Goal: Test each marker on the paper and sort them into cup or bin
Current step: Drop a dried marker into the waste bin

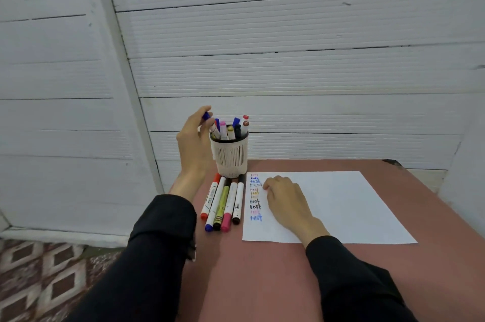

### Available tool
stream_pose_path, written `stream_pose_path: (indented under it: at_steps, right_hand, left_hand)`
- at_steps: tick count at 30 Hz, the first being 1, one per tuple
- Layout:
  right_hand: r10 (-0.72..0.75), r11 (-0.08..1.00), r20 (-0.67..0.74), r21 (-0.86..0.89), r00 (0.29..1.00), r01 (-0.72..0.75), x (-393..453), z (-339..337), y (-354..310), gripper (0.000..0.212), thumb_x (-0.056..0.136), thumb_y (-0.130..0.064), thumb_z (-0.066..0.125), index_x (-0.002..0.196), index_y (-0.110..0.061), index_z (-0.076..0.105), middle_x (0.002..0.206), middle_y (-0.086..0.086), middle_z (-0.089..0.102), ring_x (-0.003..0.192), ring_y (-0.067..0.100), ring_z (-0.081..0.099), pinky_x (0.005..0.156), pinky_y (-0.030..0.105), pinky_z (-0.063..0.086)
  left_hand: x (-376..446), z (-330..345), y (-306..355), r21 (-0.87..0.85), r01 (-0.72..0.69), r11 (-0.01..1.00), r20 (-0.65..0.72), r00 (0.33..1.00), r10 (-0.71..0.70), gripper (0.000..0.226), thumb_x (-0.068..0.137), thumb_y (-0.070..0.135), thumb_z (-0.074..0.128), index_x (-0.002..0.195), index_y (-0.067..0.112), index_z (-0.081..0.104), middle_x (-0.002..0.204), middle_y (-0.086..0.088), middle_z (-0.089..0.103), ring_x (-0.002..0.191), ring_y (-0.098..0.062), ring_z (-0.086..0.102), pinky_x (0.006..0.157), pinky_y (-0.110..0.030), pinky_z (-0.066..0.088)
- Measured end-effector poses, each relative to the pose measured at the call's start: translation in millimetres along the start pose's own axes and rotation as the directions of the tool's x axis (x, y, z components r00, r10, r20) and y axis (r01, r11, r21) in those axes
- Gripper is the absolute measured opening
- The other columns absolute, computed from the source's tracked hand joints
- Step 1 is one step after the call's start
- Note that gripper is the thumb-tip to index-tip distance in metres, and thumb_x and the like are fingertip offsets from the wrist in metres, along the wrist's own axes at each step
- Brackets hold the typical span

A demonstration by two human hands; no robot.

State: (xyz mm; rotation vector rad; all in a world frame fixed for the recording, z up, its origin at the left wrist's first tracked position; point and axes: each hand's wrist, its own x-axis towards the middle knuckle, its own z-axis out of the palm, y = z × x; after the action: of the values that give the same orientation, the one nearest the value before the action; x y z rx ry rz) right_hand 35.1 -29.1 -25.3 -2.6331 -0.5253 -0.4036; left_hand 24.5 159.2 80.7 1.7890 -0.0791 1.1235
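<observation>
White ribbed wall panels [288,72] rise behind a reddish-brown bench [262,274], with a patterned floor [39,277] showing at lower left. On the bench lies a white sheet of paper [341,206], its left margin filled with a column of the word "test" [255,197] in red, blue, yellow, black and pink ink. A pale slotted cup [230,156] stands just beyond the paper's near-left corner, holding several markers upright, caps up. The person's left hand [194,143], in a black sleeve [147,256], is raised beside the cup's rim, its grip closed on a blue-capped marker [207,117] whose lower end slants toward the cup's mouth; whether that end is inside the cup is unclear. Five more markers [223,203] lie side by side on the bench between the cup and the near edge, just left of the paper, with red, blue, black, pink and dark caps pointing toward the person. The right hand [286,201] rests palm down on the paper just beside the test words, fingers curled loosely, its grip holding nothing.
</observation>
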Motion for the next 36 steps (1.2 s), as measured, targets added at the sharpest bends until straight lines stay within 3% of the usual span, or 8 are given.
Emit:
stream_pose_path:
  at_steps: [3, 8, 12, 15, 19, 26, 30, 36]
  right_hand:
    - [0.0, 1.0, -0.002, 0.006, 1.0, 0.0, 0.2, 1.0, 1.6, 0.034, 0.098, -0.006, 0.039, 0.123, -0.017, 0.059, 0.123, 0.001, 0.06, 0.112, 0.021, 0.051, 0.096, 0.033, 0.038]
    - [0.002, 1.0, 0.003, 0.006, 1.0, -0.002, 0.6, 0.3, 2.8, 0.033, 0.099, -0.008, 0.04, 0.126, -0.019, 0.058, 0.126, 0.0, 0.059, 0.113, 0.019, 0.051, 0.098, 0.032, 0.038]
    - [0.005, 1.0, 0.016, 0.014, 1.0, -0.005, -0.1, -1.8, 1.4, 0.034, 0.099, -0.007, 0.04, 0.127, -0.018, 0.058, 0.128, 0.0, 0.058, 0.115, 0.02, 0.05, 0.098, 0.031, 0.037]
    - [0.001, 1.0, 0.019, 0.016, 1.0, -0.002, -1.2, -4.7, -0.2, 0.033, 0.1, -0.008, 0.04, 0.126, -0.017, 0.058, 0.126, 0.001, 0.059, 0.114, 0.02, 0.05, 0.097, 0.031, 0.036]
    - [0.037, 0.998, 0.02, 0.052, 0.999, -0.038, -3.1, -5.8, -1.5, 0.034, 0.099, -0.005, 0.041, 0.127, -0.014, 0.058, 0.126, 0.004, 0.059, 0.113, 0.022, 0.052, 0.098, 0.032, 0.04]
    - [0.147, 0.976, -0.048, 0.169, 0.988, -0.137, -4.9, -7.1, -0.7, 0.049, 0.087, 0.012, 0.046, 0.133, -0.006, 0.043, 0.125, 0.012, 0.051, 0.113, 0.027, 0.051, 0.094, 0.033, 0.045]
    - [0.235, 0.916, -0.079, 0.351, 0.969, -0.194, -4.0, -10.4, 5.8, 0.05, 0.085, 0.017, 0.041, 0.13, -0.006, 0.047, 0.125, 0.01, 0.05, 0.114, 0.025, 0.051, 0.092, 0.03, 0.044]
    - [0.539, 0.565, -0.139, 0.791, 0.831, -0.234, -5.2, -44.1, 18.8, 0.018, 0.098, -0.007, 0.041, 0.106, -0.013, 0.056, 0.095, 0.006, 0.066, 0.076, 0.015, 0.061, 0.064, 0.021, 0.046]
  left_hand:
    - [14.7, 8.2, -12.6, 0.131, 0.075, 0.988, 0.111, 0.99, -0.09, 0.037, 0.099, 0.007, 0.048, 0.135, 0.013, 0.053, 0.114, 0.003, 0.059, 0.104, -0.007, 0.055, 0.08, 0.002, 0.039]
    - [14.5, 20.6, -34.2, 0.49, 0.015, 0.872, 0.292, 0.939, -0.18, 0.039, 0.101, 0.013, 0.041, 0.14, 0.015, 0.046, 0.117, -0.008, 0.057, 0.111, -0.023, 0.054, 0.083, -0.031, 0.047]
    - [-5.8, 21.1, -29.3, 0.529, -0.013, 0.849, 0.201, 0.973, -0.11, 0.046, 0.1, 0.017, 0.043, 0.145, 0.016, 0.035, 0.135, -0.012, 0.042, 0.122, -0.027, 0.036, 0.096, -0.04, 0.042]
    - [-37.3, 18.4, -20.1, 0.512, 0.004, 0.859, 0.101, 0.993, -0.064, 0.034, 0.095, 0.016, 0.05, 0.129, 0.014, 0.046, 0.128, -0.009, 0.042, 0.114, -0.024, 0.039, 0.092, -0.041, 0.044]
    - [-72.8, 12.6, -24.6, 0.706, -0.172, 0.687, 0.32, 0.943, -0.093, 0.021, 0.091, 0.029, 0.053, 0.101, 0.016, 0.065, 0.118, -0.006, 0.051, 0.11, -0.031, 0.044, 0.094, -0.042, 0.034]
    - [-88.6, 14.7, -28.0, 0.82, -0.346, 0.455, 0.473, 0.859, -0.199, 0.039, 0.086, 0.051, 0.047, 0.093, 0.021, 0.071, 0.117, -0.002, 0.053, 0.113, -0.03, 0.039, 0.091, -0.039, 0.034]
    - [-94.3, 21.8, -19.8, 0.793, -0.325, 0.515, 0.471, 0.863, -0.18, 0.038, 0.09, 0.046, 0.047, 0.095, 0.016, 0.07, 0.116, -0.002, 0.054, 0.109, -0.029, 0.04, 0.088, -0.037, 0.033]
    - [-92.1, 37.3, 10.1, 0.488, -0.215, 0.846, 0.531, 0.842, -0.092, 0.025, 0.102, 0.04, 0.033, 0.105, 0.019, 0.046, 0.088, 0.002, 0.057, 0.073, -0.021, 0.054, 0.053, -0.031, 0.033]
